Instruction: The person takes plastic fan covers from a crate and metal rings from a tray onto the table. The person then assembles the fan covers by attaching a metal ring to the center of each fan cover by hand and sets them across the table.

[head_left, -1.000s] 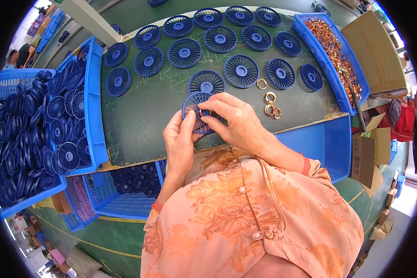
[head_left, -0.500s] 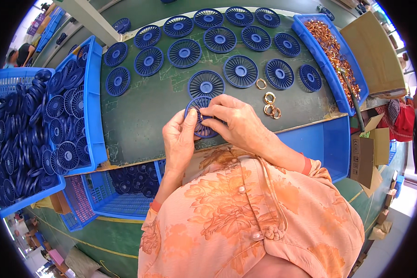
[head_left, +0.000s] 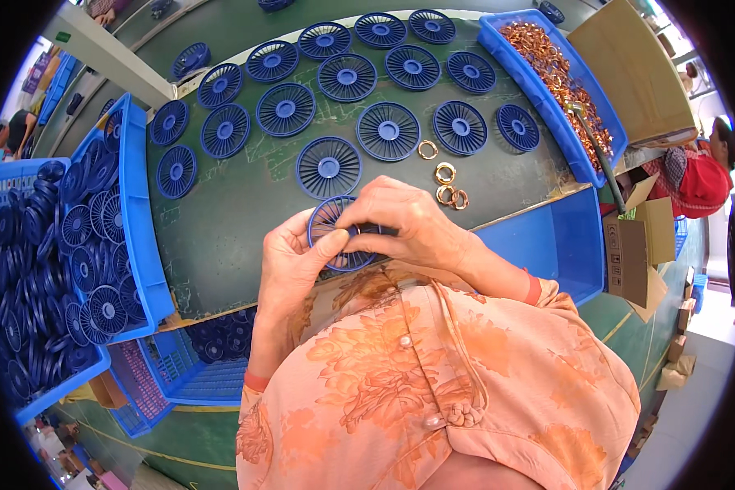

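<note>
Close to the bench's front edge, my left hand grips a blue spoked disc by its near left rim, thumb on top. My right hand is closed in a pinch over the middle of that disc, its thumb and fingers bent together; what lies between the fingertips is hidden. Just beyond the hands lies another blue disc, flat on the green bench top. To the right of my right hand are several shiny gold rings, some of them overlapping.
Rows of blue discs cover the bench's far half. At left, blue crates hold piled discs. A blue tray of coppery rings stands at far right beside a cardboard box. Below the bench edge sits a blue bin.
The view has shifted, so the bench and its discs appear farther left. Both hands stay on the same disc. A coppery edge glimpsed earlier at the right fingertips is now hidden.
</note>
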The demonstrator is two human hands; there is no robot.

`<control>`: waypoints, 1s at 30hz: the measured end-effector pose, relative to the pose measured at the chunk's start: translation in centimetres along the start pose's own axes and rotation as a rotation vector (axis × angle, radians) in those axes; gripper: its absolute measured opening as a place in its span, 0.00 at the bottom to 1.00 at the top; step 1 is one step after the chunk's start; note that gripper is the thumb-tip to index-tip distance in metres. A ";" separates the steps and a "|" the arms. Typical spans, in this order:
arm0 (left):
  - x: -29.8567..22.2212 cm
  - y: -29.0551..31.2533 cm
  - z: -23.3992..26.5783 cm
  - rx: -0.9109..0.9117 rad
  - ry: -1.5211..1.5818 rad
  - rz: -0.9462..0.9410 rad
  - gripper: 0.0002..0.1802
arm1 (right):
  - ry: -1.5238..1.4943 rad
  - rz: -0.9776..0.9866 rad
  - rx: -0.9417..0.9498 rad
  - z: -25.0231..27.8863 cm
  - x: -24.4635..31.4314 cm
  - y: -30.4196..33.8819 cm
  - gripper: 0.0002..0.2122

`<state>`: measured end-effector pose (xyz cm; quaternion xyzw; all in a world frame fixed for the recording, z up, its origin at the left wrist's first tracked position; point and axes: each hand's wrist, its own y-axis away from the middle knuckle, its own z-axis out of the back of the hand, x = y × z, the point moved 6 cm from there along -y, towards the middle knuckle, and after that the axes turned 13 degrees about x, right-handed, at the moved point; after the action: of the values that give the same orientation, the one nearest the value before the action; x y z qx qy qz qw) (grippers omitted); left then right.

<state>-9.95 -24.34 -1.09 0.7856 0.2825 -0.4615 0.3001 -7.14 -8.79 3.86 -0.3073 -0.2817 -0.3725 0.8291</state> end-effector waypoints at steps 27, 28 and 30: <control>-9.8 3.3 8.5 -0.740 -1.513 -0.452 0.21 | 0.590 -0.581 -0.329 4.8 -5.3 5.6 0.04; -11.5 4.3 9.8 -0.811 -1.531 -0.437 0.19 | 0.585 -0.602 -0.322 4.9 -5.3 5.7 0.03; -13.8 7.1 13.3 -0.967 -1.631 -0.364 0.18 | 0.529 -0.560 -0.342 5.3 -4.2 5.0 0.03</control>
<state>-17.94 -41.12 7.55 -0.0406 0.2642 -0.7384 0.6191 -6.82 -0.50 2.89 -0.2458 -0.0656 -0.6908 0.6768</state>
